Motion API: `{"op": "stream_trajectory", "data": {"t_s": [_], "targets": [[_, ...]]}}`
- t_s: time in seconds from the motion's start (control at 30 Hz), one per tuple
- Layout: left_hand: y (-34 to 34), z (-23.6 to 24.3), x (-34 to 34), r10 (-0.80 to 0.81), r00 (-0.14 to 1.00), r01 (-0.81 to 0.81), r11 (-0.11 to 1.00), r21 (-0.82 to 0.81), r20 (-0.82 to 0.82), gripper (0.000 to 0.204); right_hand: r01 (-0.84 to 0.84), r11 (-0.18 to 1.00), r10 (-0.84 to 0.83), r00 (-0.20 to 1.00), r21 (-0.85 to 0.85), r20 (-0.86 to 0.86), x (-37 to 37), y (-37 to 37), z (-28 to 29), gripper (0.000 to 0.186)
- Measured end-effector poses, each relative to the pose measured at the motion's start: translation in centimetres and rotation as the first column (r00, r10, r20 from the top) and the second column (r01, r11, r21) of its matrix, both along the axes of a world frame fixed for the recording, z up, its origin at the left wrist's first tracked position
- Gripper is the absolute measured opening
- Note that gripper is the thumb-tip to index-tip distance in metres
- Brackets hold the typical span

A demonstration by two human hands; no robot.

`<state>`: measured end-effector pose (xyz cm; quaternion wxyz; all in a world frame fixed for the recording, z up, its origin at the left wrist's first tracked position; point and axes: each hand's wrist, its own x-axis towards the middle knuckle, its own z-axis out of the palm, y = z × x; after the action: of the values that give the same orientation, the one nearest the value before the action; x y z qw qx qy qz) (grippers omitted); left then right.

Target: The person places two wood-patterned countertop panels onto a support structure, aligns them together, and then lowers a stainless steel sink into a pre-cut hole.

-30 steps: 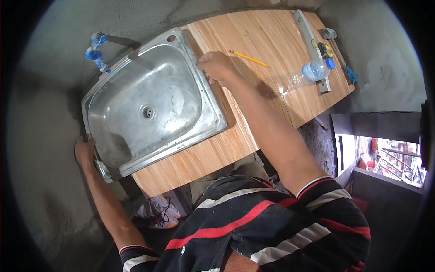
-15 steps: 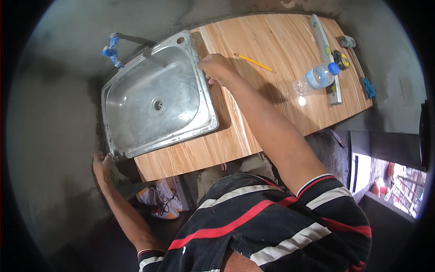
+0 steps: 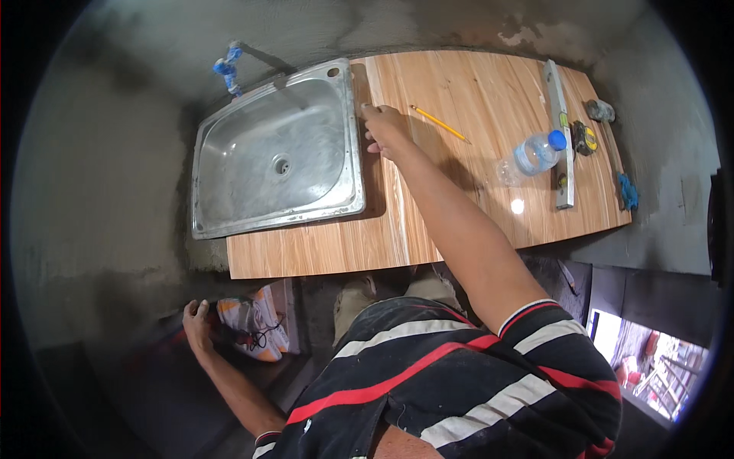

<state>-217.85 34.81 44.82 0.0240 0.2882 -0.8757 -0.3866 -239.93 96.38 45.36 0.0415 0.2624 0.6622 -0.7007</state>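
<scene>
A stainless steel sink (image 3: pixel 267 168) rests on the left part of a wood-grain countertop (image 3: pixel 443 222), its drain hole and a round corner hole showing. Just beside the sink's right rim is my right hand (image 3: pixel 388 131), fingers parted and holding nothing; whether a fingertip touches the rim I cannot tell. My left hand (image 3: pixel 197 325) hangs off the sink, below and in front of its near left corner. Its fingers are apart, with nothing in them. A yellow pencil (image 3: pixel 441 124) lies on the countertop right of my right hand.
To the right lie a clear plastic bottle (image 3: pixel 535 155) with a blue cap, a spirit level (image 3: pixel 560 122) and a tape measure (image 3: pixel 584 139). Blue-wrapped pipe fittings (image 3: pixel 228 69) stick out from the wall behind the sink. An orange-and-white sack (image 3: pixel 264 325) sits below the countertop.
My left hand has come away from the sink's near left corner and dropped toward me. My right hand has loosened from the right rim. The view has shifted slightly.
</scene>
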Motion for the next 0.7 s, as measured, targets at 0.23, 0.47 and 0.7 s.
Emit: {"op": "stream_trajectory", "data": {"t_s": [0.23, 0.47, 0.7], "targets": [[5.7, -8.2, 14.0, -0.046, 0.985, 0.041, 0.999, 0.034, 0.167, 0.046, 0.045, 0.995, -0.07, 0.947, -0.088, -0.314, 3.3, 3.9, 2.2, 0.037], [19.2, -20.5, 33.7, -0.391, 0.766, -0.022, 0.777, 0.629, 0.51, 0.064, -0.756, 0.645, 0.63, 0.611, -0.117, -0.479, 14.0, 5.3, 8.7, 0.032], [13.4, -20.1, 35.3, -0.591, 0.669, -0.025, 0.587, 0.809, 0.45, 0.076, -0.834, 0.453, 0.885, 0.378, -0.315, 0.271, 29.5, 3.0, -6.6, 0.034]]}}
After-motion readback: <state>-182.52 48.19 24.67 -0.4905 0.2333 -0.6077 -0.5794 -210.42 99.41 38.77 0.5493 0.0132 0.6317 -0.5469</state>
